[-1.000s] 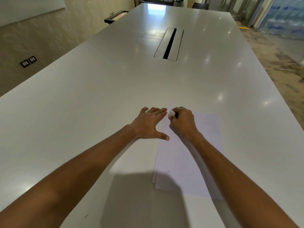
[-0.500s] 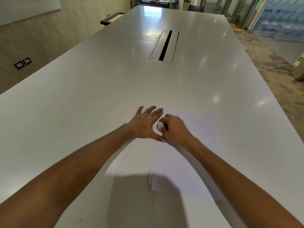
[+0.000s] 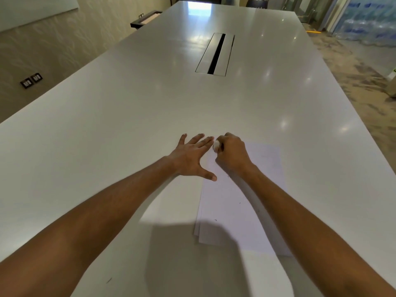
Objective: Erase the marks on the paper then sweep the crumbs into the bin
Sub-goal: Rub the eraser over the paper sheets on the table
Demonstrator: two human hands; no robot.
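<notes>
A: Two bare hands work at the far left corner of the paper (image 3: 242,200), a thin stack of white sheets lying flat on a long grey table (image 3: 128,125).

B: What are the fingers doing?

A: The left hand (image 3: 190,157) lies flat, fingers straight and spread, thumb on the paper's left edge. The right hand (image 3: 232,155) has its fingers curled tight round a small white eraser (image 3: 216,145), just beside the left fingertips.

B: How will the paper handle?

A: Likely light, limp and quick to slide or crease on that glossy top, so pinning it flat close to the rubbing spot seems wise. The eraser looks small and firm, best pinched near its working end.

B: Any containers?

A: No bin is in view. A few dark specks (image 3: 215,220) dot the near half of the paper. A slot (image 3: 216,54) is set into the table farther off; its contents cannot be seen.
</notes>
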